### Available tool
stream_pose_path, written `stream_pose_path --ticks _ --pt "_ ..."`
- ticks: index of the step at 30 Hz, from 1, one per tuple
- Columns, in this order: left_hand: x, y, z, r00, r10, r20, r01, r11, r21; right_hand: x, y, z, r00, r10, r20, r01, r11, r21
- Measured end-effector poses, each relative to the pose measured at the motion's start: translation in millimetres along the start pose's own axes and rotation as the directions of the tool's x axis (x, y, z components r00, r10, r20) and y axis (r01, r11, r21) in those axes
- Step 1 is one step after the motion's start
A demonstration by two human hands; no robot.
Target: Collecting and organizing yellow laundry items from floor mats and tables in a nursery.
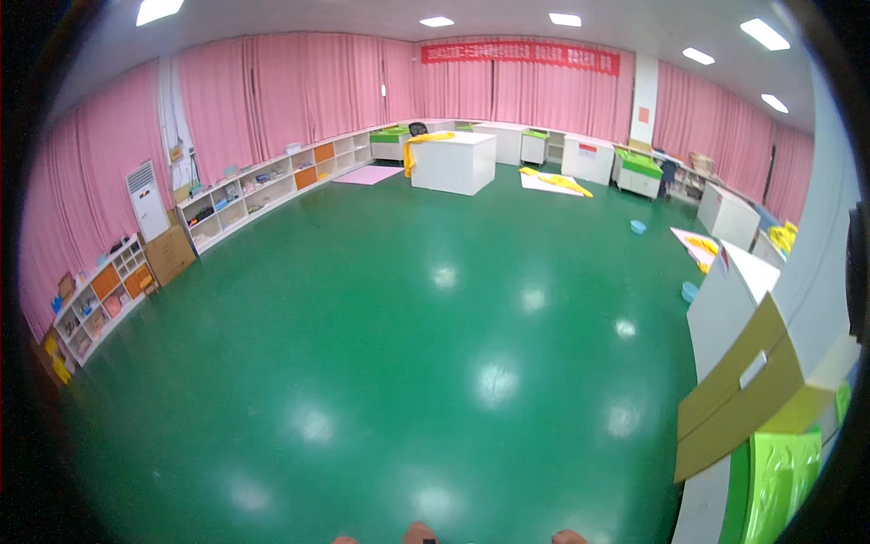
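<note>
Only small bits of my hands reach into the lower edge of the head view. My left hand (419, 532) shows as a rounded patch just left of the middle, with another small patch of skin beside it. A tiny dark thing lies against it, too cut off to name. Farther right, a sliver of my right hand (569, 537) appears. Fingers and anything they might hold are cut off by the edge. Both hands are over the shiny green floor (408, 317), apart from any furniture.
Low white shelves (245, 201) with assorted items line the left wall, near a cardboard box (169, 255). A white counter (455, 165) with yellow cloth stands far off. At right are a pillar (811, 263), an olive panel (743, 390), a bright green plastic piece (781, 485) and blue basins (690, 292).
</note>
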State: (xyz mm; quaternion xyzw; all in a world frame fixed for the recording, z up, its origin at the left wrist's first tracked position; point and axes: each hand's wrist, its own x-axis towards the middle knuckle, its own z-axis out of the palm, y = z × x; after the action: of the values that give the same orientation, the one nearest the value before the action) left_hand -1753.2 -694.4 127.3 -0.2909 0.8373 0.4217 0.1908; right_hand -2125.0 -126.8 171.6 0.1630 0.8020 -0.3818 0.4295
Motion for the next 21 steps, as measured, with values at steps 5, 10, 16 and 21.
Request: stream_pose_path --ticks 5,10,16,21 --pt "36.9 56.4 4.9 0.682 -0.649 0.338 0.728 0.559 -0.396 260.1 -106.1 8.4 0.544 -0.661 0.518 0.825 0.308 -0.473" --pt "137.3 67.7 -72.5 0.706 -0.640 0.304 0.680 0.490 -0.546 248.6 -288.0 57.7 0.808 -0.541 0.234 0.588 0.761 -0.274" --pt "356.3 82.6 -218.8 0.714 -0.680 0.165 0.532 0.374 -0.760 224.8 -388.2 59.1 0.828 -0.547 0.123 0.555 0.766 -0.326" --pt "532.4 225.7 -370.7 0.998 0.061 -0.027 -0.065 0.977 -0.205 297.5 -352.0 52.2 1.000 0.009 -0.020 0.008 0.721 0.693"
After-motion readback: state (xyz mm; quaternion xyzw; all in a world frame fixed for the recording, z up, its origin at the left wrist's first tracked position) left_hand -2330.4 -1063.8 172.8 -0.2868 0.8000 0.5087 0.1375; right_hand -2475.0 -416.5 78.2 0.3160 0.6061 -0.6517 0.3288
